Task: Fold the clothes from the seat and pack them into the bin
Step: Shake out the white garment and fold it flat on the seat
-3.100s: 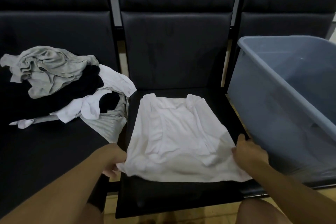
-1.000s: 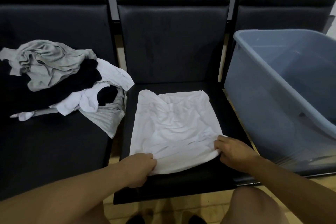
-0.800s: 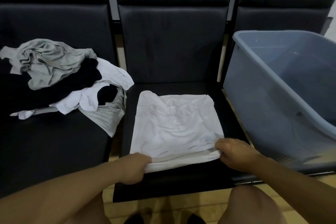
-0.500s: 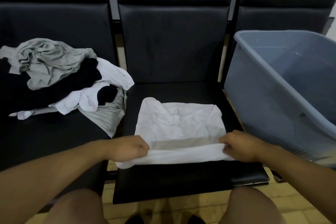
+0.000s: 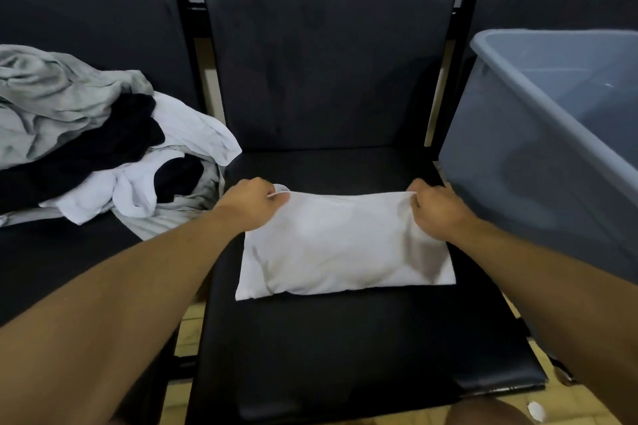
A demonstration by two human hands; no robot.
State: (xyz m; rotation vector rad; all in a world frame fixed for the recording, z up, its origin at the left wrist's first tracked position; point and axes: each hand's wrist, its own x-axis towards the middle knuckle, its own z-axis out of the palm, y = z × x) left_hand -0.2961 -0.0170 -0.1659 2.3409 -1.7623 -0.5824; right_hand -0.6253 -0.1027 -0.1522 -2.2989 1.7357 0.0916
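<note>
A white garment [image 5: 341, 245] lies folded in half as a wide rectangle on the middle black seat [image 5: 345, 348]. My left hand [image 5: 250, 203] pinches its far left corner and my right hand [image 5: 436, 209] pinches its far right corner, both pressed down toward the seat. A heap of unfolded clothes [image 5: 93, 152], grey, black and white, sits on the left seat. The grey-blue plastic bin [image 5: 538, 155] stands on the right seat, with nothing visible inside the part I can see.
Dark padded backrests [image 5: 324, 55] rise behind all three seats. Narrow gaps with metal frame bars separate the seats. Pale tiled floor [image 5: 188, 328] shows below the seat fronts, and my knees sit at the bottom edge.
Both hands lifted the garment's near hem and carried it away from me onto the far edge, halving the white garment. The camera has moved closer and looks down more steeply.
</note>
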